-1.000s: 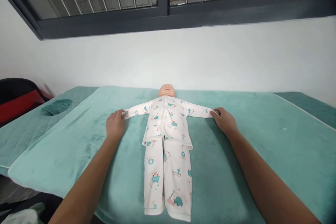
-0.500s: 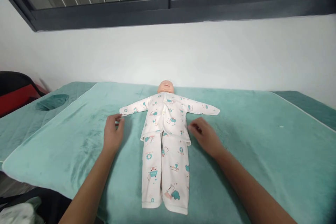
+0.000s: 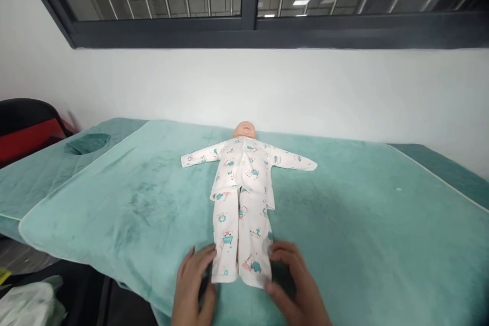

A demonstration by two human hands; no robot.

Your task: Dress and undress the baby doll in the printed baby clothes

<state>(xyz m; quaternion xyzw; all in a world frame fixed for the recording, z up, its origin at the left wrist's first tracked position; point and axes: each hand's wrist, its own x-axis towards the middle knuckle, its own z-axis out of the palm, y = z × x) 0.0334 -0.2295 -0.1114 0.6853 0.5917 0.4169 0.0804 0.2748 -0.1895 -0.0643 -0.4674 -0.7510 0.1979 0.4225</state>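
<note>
A baby doll (image 3: 245, 129) lies on its back on a green plush cover, its head toward the wall. It wears a white printed pajama top (image 3: 244, 168) with both sleeves stretched out sideways. Below it are matching pajama pants (image 3: 240, 239), legs laid straight toward me. My left hand (image 3: 195, 285) is beside the lower left pant leg, fingers apart, fingertips at its outer edge. On the other side my right hand (image 3: 294, 285) curves open around the right leg's hem, its fingertips at the edge of the cloth. Neither hand has gathered up any fabric.
The green cover (image 3: 351, 244) spreads over a bed with a face hole (image 3: 87, 143) at the left. A white wall (image 3: 244, 86) and dark window frame (image 3: 160, 33) stand behind. A red and black chair (image 3: 30, 130) is at left; a white bundle (image 3: 30, 303) sits lower left.
Both hands have come down toward me, from beside the pajama top to either side of the pant hems. The camera view has shifted slightly.
</note>
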